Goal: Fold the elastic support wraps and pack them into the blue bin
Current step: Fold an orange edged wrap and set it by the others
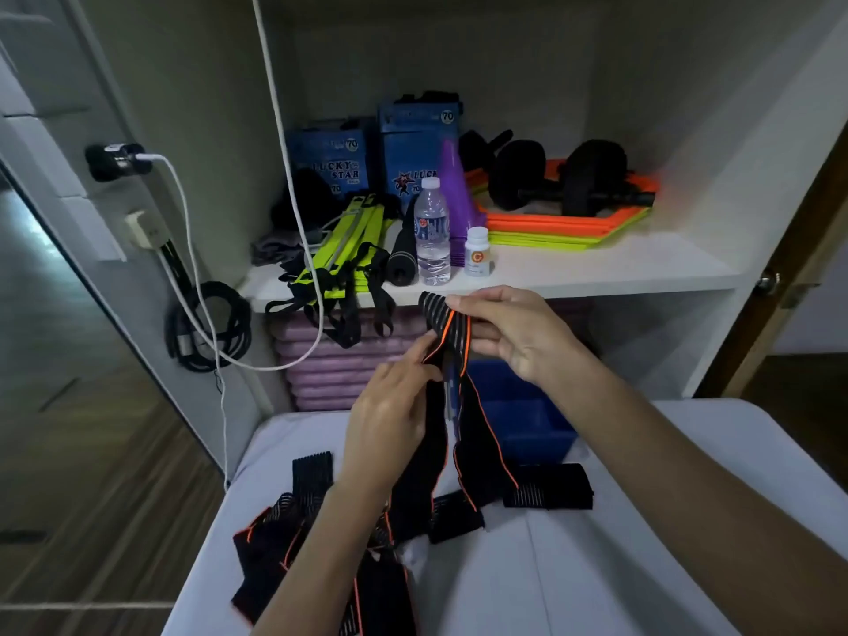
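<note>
Both hands are raised above a white table (596,566), holding one black support wrap (452,335) with orange edging. The right hand (509,335) is uppermost, its thumb and fingers closed in a pinch on the folded top of the wrap, where grey stripes show. The left hand (390,415) is just below and to the left, fingers curled and gripping the wrap's left strand near an orange seam. From the hands the wrap hangs in two long strands whose ends rest on the table.

Directly behind and below the right hand, partly hidden by the hanging strands, sits the blue bin (527,420) at the table's far edge. Under the left forearm, a loose heap of more wraps (293,530) spreads toward the table's left edge; one lies flat just right of the strands. The table's right half, under the right forearm, is bare white surface.

Just above the right hand runs the front edge of a white shelf (596,273). On it, closest to the hands, stand a water bottle (432,231) and a small white pill bottle (477,251). Farther back are two blue boxes (332,158) reading "LUCKY STAR" and "70". A white cable (293,199) hangs to the left of the hands.
</note>
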